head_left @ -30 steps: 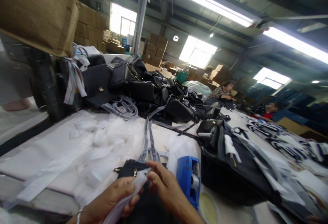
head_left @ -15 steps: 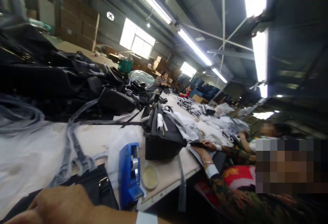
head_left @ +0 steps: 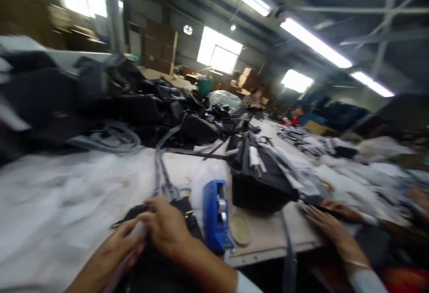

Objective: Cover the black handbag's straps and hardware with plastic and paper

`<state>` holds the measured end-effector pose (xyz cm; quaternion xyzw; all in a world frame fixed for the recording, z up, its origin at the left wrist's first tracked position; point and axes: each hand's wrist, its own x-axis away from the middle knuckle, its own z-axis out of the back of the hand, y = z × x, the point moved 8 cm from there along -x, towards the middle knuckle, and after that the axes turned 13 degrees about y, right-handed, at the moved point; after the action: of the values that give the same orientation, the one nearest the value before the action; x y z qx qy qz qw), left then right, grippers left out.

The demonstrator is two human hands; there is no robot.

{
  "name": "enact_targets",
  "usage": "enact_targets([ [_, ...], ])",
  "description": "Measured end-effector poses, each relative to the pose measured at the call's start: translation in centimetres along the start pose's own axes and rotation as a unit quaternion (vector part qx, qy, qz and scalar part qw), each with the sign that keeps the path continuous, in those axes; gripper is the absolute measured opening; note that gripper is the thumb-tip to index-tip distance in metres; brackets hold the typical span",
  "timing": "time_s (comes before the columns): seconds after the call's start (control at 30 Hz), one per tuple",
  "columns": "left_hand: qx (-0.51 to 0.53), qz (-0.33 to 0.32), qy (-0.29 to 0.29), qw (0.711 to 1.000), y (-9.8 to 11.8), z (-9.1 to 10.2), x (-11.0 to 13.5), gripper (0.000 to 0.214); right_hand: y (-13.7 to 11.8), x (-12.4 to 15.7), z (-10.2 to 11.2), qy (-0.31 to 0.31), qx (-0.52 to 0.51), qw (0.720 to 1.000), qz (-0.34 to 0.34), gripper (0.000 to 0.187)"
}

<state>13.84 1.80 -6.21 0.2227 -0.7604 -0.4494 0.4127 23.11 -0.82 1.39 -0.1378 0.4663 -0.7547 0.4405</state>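
My left hand (head_left: 122, 244) and my right hand (head_left: 167, 226) meet over a black bag (head_left: 192, 223) with a gold buckle at the bottom of the view. Both have their fingers curled in. A small whitish piece shows between them, too blurred to name. From the bag's top a grey plastic-wrapped strap (head_left: 160, 163) runs up and back. To the right of my right hand stands a blue tape dispenser (head_left: 211, 214), with a round, pale yellowish disc or lid (head_left: 240, 229) beside it.
White wrapping sheets (head_left: 67, 208) cover the table's left part. Black bags (head_left: 134, 109) are piled behind. Another black bag (head_left: 261, 190) stands right of the dispenser, near a co-worker's hands (head_left: 330, 226) on dark material. The table's front edge (head_left: 268, 255) crosses the lower right.
The view has swung left, so the scene has shifted right. My left hand now shows beside my right hand, and both are on the black bag.
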Motion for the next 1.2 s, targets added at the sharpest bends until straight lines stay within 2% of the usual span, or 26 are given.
enact_targets([
  [0.03,-0.005,-0.024,0.02,1.0,0.6,1.8,0.7,0.058,0.4,0.5,-0.2,-0.02,-0.028,0.999,-0.004,0.02],
  [0.07,-0.008,-0.038,0.016,0.999,1.0,2.8,1.3,0.055,1.1,0.7,-0.7,-0.039,-0.054,0.998,-0.017,0.024],
  [0.13,-0.002,-0.046,0.011,0.999,1.5,3.5,1.9,0.052,3.0,1.4,-2.8,-0.103,-0.136,0.981,-0.093,0.029],
  [0.2,0.009,-0.037,0.015,0.999,1.7,3.4,2.0,0.049,3.9,2.0,-4.6,-0.141,-0.182,0.962,-0.147,0.027],
  [0.33,0.013,-0.043,0.018,0.999,2.1,2.9,3.0,0.04,4.0,1.7,-5.5,-0.123,-0.193,0.957,-0.176,0.026],
  [0.43,0.004,-0.016,0.013,1.0,1.4,3.6,4.4,0.044,4.3,1.3,-5.3,-0.102,-0.193,0.957,-0.192,0.031],
  [0.5,0.009,0.014,0.018,1.0,0.6,4.5,5.0,0.045,4.5,1.8,-5.4,-0.101,-0.198,0.953,-0.208,0.036],
  [0.6,0.05,0.021,0.007,0.999,0.2,4.9,5.2,0.041,4.4,3.7,-5.5,-0.102,-0.234,0.942,-0.22,0.039],
  [0.73,0.102,0.022,0.003,0.995,0.3,5.0,5.1,0.033,3.0,6.4,-5.1,-0.064,-0.245,0.954,-0.158,0.028],
  [0.87,0.142,0.012,0.007,0.99,0.5,4.8,5.6,0.028,2.1,8.3,-6.1,-0.049,-0.209,0.971,-0.107,0.035],
  [1.03,0.146,0.02,0.071,0.987,0.1,5.2,6.0,0.041,1.5,9.1,-7.0,0.006,-0.09,0.995,-0.051,0.036],
  [1.2,0.135,0.017,0.066,0.988,-0.5,4.9,5.9,0.042,0.7,9.5,-7.3,0.055,0.054,0.996,0.044,0.045],
])
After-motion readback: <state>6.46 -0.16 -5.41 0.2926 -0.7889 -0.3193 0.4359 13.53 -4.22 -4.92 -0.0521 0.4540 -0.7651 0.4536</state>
